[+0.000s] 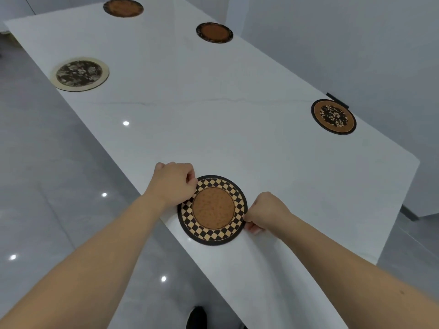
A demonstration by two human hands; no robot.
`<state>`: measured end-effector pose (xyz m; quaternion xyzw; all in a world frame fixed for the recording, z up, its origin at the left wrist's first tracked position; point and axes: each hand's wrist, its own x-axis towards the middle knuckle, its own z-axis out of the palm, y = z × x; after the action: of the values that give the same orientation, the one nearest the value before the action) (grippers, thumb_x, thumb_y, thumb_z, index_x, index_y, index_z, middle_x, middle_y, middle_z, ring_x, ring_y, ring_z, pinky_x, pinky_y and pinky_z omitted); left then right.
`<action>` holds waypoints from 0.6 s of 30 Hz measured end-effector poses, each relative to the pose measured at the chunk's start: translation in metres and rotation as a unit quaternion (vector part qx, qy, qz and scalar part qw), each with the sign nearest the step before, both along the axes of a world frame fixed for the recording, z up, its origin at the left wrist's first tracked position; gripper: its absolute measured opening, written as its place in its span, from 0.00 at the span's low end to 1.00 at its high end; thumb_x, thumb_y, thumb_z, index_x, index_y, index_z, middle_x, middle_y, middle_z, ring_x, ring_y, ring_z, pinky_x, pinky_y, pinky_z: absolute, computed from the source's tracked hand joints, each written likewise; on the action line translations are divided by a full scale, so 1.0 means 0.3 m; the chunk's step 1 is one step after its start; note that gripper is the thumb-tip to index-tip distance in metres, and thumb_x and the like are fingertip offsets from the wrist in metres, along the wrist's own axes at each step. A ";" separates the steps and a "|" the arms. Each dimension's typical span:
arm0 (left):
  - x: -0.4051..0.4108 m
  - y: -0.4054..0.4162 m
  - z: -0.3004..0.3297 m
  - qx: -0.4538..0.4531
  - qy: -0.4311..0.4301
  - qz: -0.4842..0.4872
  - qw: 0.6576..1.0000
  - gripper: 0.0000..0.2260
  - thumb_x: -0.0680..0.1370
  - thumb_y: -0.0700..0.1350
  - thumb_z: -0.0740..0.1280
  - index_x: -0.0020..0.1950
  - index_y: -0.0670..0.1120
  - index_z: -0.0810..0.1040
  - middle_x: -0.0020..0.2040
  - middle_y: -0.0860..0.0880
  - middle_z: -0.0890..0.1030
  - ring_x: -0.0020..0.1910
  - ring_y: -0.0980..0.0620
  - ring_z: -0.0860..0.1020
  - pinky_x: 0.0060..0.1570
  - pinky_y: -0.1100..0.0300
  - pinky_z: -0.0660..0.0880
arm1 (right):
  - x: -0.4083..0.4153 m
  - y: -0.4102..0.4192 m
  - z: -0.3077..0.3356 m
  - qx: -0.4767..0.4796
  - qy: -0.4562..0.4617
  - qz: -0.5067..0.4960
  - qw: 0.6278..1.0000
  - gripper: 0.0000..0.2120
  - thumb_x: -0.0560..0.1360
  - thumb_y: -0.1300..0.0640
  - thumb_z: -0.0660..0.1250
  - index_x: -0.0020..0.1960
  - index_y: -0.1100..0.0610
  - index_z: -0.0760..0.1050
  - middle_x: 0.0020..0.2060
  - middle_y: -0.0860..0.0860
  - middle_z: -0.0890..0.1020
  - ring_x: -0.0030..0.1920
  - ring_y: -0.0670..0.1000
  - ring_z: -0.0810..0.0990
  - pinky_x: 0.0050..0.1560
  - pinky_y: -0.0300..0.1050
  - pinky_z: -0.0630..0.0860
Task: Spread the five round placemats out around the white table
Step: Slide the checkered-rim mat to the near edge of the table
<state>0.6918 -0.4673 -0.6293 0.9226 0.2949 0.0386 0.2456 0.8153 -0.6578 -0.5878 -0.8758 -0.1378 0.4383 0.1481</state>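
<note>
**A:** ok so where's the last mat at?

**B:** The checkered placemat is lying flat on the white table, right by the near left edge. Left hand is pinching its upper-left rim with curled fingers, right hand is pinching the right rim, so both hands are grasping that same mat.

**A:** and the other four?

**B:** Spread out, well apart from each other. The cream-rimmed floral mat sits near the left edge further up, a brown mat with a dark rim is at the far end, another dark-rimmed brown one is toward the far right side, and the orange floral mat is close to the right edge (there's a small dark thing just behind it, can't tell what it is).

**A:** floor?

**B:** Glossy grey tile, and a dark shoe pokes in at the bottom.
</note>
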 end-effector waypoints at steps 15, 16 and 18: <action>-0.097 0.018 -0.014 -0.077 -0.006 0.004 0.997 0.07 0.75 0.47 0.65 0.38 0.51 0.76 0.32 0.57 0.75 0.44 0.54 0.72 0.57 0.55 0.60 | -0.006 -0.004 -0.029 -0.014 0.070 0.015 0.997 0.08 0.69 0.63 0.65 0.44 0.66 0.80 0.34 0.57 0.86 0.31 0.53 0.81 0.40 0.43 0.77; -0.097 0.017 -0.014 -0.080 -0.007 0.004 0.997 0.07 0.76 0.47 0.65 0.38 0.51 0.76 0.32 0.57 0.75 0.44 0.54 0.71 0.57 0.56 0.60 | -0.002 -0.006 -0.034 -0.015 0.071 0.015 0.997 0.08 0.69 0.62 0.65 0.44 0.65 0.80 0.33 0.55 0.86 0.31 0.52 0.83 0.41 0.44 0.78; -0.097 0.015 -0.014 -0.086 -0.010 0.006 0.996 0.06 0.76 0.46 0.65 0.38 0.51 0.76 0.32 0.56 0.75 0.44 0.55 0.71 0.57 0.57 0.58 | 0.002 -0.006 -0.037 -0.017 0.077 0.016 0.997 0.07 0.69 0.61 0.66 0.42 0.63 0.79 0.32 0.54 0.86 0.31 0.51 0.83 0.38 0.42 0.77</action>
<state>0.6626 -0.4628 -0.6334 0.8959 0.2998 0.0237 0.3269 0.8159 -0.6596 -0.5989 -0.8397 -0.1325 0.5086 0.1364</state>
